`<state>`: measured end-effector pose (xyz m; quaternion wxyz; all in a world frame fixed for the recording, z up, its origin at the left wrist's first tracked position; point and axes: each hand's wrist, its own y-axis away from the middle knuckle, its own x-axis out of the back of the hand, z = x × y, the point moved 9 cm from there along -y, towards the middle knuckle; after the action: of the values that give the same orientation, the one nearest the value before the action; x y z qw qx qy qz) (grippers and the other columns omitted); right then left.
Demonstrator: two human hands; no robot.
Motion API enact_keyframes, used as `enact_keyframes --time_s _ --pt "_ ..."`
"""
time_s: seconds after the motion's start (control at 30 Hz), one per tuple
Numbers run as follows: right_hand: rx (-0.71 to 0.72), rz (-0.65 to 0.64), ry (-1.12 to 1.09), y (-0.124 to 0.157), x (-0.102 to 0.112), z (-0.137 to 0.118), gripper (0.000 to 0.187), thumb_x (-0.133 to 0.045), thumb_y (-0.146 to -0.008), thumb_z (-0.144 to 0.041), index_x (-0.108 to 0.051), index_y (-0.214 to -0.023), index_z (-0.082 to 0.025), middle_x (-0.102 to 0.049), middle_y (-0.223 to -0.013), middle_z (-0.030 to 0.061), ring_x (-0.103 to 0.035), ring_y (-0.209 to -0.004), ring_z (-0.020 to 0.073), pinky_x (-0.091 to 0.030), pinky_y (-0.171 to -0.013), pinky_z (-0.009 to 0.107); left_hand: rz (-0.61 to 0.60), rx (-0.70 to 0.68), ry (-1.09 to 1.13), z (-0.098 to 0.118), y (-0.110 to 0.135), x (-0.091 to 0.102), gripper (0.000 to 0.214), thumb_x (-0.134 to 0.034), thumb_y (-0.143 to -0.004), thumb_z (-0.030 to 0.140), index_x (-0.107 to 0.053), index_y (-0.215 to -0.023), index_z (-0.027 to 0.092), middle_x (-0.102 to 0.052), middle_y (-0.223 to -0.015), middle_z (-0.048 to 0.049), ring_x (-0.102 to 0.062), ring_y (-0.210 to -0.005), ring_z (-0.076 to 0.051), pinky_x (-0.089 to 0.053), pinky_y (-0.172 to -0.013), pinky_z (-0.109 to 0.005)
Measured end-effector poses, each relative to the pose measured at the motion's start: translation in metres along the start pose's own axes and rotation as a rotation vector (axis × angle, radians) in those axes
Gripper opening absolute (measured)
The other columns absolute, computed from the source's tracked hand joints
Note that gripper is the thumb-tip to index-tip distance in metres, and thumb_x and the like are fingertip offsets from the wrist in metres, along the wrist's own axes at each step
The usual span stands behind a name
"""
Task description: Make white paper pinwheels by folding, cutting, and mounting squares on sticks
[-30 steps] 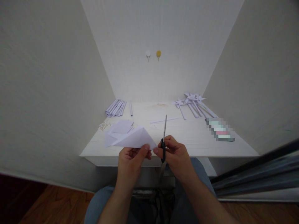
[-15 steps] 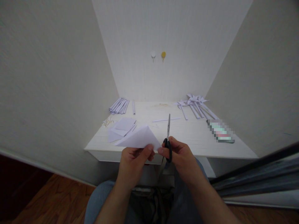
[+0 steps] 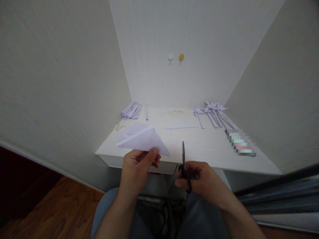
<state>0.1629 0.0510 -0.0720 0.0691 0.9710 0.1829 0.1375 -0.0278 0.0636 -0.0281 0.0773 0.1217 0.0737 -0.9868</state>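
Observation:
My left hand [image 3: 139, 166] pinches a folded sheet of white paper [image 3: 142, 141] between thumb and fingers, above the front edge of the desk. The paper is bent into a triangle with a crease running up to its top. In my right hand [image 3: 199, 176] is a pair of scissors [image 3: 183, 166] with black handles, its blades together and pointing up and away. The scissors stand apart from the paper, to its right. Behind the held sheet lie several loose pieces of paper [image 3: 136, 126], partly hidden by it.
Rolled paper tubes [image 3: 132, 110] are piled at the back left, beside a single tube [image 3: 146, 113]. Small pale sticks [image 3: 119, 126] lie at the left edge. A thin paper tube [image 3: 181, 127] rests mid-desk. Paper pinwheels [image 3: 211, 108] and a phone [image 3: 240, 142] are at right.
My right hand has moved down and away from the paper with the scissors. My left hand has shifted slightly left with the sheet. The view has turned a little.

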Motion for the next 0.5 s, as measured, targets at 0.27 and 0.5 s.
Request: enact_keyframes --time_s 0.27,0.5 --pt "0.017 -0.032 -0.032 0.008 -0.006 -0.008 0.021 -0.081 -0.068 -0.030 -0.073 -0.082 -0.018 -0.066 -0.075 0.0005 -0.052 -0.070 0.0160 -0.039 -0.064 0.028 -0.003 0.045 0.009 0.007 -0.002 -0.006 0.019 -0.082 -0.073 0.030 -0.073 -0.070 0.013 -0.070 -0.061 -0.0013 -0.061 -0.052 -0.013 -0.053 -0.048 -0.023" --pt "0.080 -0.014 -0.078 0.018 0.006 -0.018 0.033 -0.083 -0.070 -0.045 -0.063 -0.077 -0.019 -0.058 -0.072 -0.0012 -0.047 -0.068 0.0153 -0.037 -0.062 0.027 -0.087 0.024 -0.066 0.027 -0.004 -0.021 0.026 -0.077 -0.077 0.034 -0.068 -0.063 0.014 -0.066 -0.056 -0.0009 -0.058 -0.050 -0.012 -0.049 -0.048 -0.023"
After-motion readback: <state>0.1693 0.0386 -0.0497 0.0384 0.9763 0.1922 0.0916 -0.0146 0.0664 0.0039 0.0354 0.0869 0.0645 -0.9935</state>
